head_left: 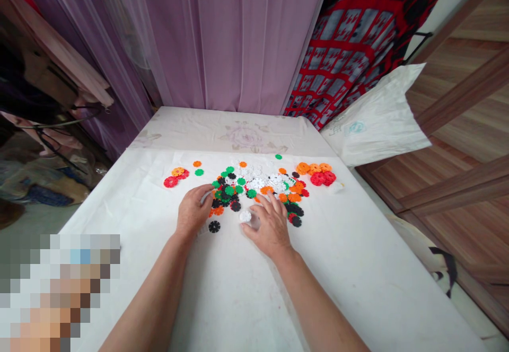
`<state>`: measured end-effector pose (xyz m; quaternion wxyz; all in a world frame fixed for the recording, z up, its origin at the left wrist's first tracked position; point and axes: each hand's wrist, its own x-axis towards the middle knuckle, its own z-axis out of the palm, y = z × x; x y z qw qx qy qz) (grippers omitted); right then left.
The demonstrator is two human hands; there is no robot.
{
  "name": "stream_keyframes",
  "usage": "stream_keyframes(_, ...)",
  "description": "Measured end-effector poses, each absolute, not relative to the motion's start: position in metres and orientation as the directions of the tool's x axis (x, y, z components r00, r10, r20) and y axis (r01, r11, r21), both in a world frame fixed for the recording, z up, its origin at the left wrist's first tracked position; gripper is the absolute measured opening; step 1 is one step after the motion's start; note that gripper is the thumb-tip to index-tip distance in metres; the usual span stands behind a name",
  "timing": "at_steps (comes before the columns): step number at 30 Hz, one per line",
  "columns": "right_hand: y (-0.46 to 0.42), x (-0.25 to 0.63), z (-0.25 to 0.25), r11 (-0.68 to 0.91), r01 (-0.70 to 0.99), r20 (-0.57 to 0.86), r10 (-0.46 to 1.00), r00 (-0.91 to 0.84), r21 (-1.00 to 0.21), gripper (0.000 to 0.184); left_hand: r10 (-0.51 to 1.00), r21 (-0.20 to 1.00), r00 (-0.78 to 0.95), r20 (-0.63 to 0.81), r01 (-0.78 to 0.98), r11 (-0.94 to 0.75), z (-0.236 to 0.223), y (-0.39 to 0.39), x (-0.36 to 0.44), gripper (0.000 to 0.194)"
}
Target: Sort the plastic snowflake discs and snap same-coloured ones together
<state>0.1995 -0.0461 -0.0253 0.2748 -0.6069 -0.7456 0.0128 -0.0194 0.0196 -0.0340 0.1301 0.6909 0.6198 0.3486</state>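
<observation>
purple curtain (226, 39), red patterned cloth (342, 50) beside it, white bag (377, 124) near wooden doors (469, 71), clothes (66, 44) at left

- The discs (229, 190) I have before me look like thin, hard plastic, smooth and mostly matt
- My table cover (238, 299) is smooth with a faint sheen, plastic or cloth, I can't tell
- The curtain (234, 39) I face is thin, soft cloth
- The drape (350, 28) is matt printed cloth
- I see a thin, crinkled bag (377, 124)
- The door (469, 108) looks wood-grained, low in gloss
</observation>
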Motion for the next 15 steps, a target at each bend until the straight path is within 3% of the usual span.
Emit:
stream_keyframes(4,-0.056,0.215,-0.033,0.255,0.901,0.524,0.851,-0.037,-0.35,0.027,0.951,0.621,-0.013,0.308,0.76,-0.191,-0.033,0.02,-0.02,0.032)
stream_keyframes(8,-0.053,0.243,-0.042,0.286,0.865,0.651,0.756,0.061,-0.413,0.016,0.954,0.618,-0.022,0.3,0.766,-0.177,-0.033,0.02,-0.02,0.032)
stream_keyframes(15,-0.042,0.272,-0.047,0.16,0.878,0.637,0.747,0.191,-0.451,0.021,0.956,0.622,-0.039,0.291,0.767,-0.158,-0.035,0.022,-0.023,0.033)
